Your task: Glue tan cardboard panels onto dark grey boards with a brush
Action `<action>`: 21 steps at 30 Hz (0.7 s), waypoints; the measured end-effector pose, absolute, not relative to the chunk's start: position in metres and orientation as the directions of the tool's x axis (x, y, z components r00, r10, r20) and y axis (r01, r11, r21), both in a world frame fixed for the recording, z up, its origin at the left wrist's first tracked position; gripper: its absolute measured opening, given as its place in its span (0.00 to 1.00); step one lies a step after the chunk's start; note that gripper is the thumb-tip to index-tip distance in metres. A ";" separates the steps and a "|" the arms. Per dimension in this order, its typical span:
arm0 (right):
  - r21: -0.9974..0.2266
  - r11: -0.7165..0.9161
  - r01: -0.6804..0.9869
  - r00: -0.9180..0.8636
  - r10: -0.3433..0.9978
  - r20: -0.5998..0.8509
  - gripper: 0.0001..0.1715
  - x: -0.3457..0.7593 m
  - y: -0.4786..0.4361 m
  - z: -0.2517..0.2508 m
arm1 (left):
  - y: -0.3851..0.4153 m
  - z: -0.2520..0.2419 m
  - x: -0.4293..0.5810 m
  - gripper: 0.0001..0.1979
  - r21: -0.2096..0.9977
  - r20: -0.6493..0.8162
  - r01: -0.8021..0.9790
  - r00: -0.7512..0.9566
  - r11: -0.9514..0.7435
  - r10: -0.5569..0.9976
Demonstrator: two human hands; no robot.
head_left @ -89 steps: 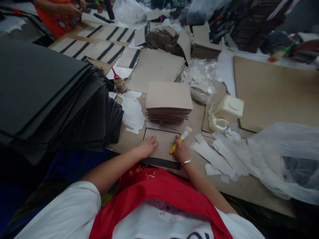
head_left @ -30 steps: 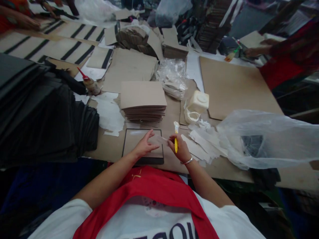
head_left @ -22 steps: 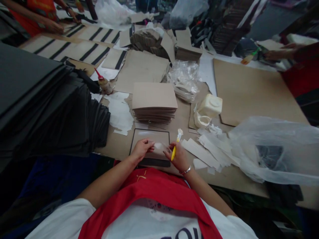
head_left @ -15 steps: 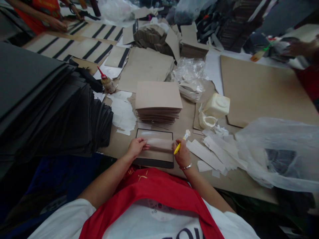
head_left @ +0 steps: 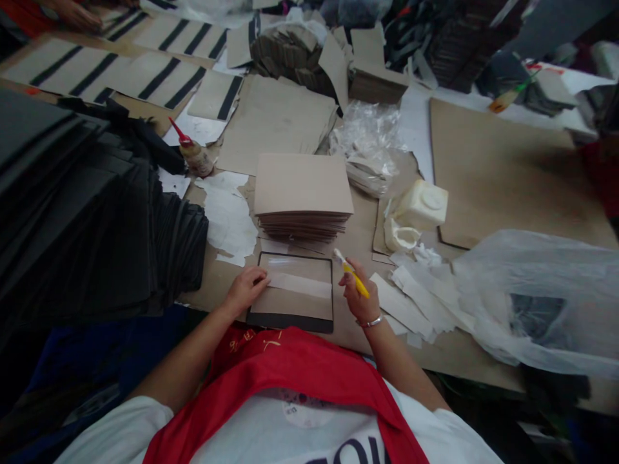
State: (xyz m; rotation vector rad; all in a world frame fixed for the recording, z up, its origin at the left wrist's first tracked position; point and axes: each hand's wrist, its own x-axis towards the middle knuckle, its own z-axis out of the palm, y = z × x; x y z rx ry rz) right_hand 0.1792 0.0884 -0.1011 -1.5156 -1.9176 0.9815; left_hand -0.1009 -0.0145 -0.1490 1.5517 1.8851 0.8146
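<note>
Hands are working apart: the left hand (head_left: pixel 244 292) is pressing at the edge of a black-framed card panel (head_left: pixel 290 308), a paper strip (head_left: pixel 294 285) is covering its upper part, the lower part is lying bare, and the right hand (head_left: pixel 360 296) is gripping a yellow-handled brush (head_left: pixel 355 279).

The right hand (head_left: pixel 358 294) covers part of the brush (head_left: pixel 355 278), whose tip is too blurred to make out. A co-worker's hand (head_left: pixel 72 13) is cut off by the top edge, the black sheets (head_left: pixel 72 193) by the left, the plastic bag (head_left: pixel 536 290) by the right.
</note>
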 end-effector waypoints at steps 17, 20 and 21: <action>-0.917 -0.003 0.398 -0.402 0.898 -0.177 0.23 0.176 0.080 -0.091 | -0.022 -0.124 -0.088 0.10 0.750 -0.081 0.657 -0.013 0.070 0.997; -0.861 0.341 0.376 -0.654 0.756 0.014 0.18 0.155 0.060 -0.098 | -0.019 -0.105 -0.080 0.10 0.801 -0.121 0.594 0.041 0.073 0.992; -0.826 0.418 0.378 -0.689 0.723 0.050 0.16 0.150 0.056 -0.104 | -0.018 -0.102 -0.079 0.10 0.821 -0.136 0.562 0.022 0.100 0.990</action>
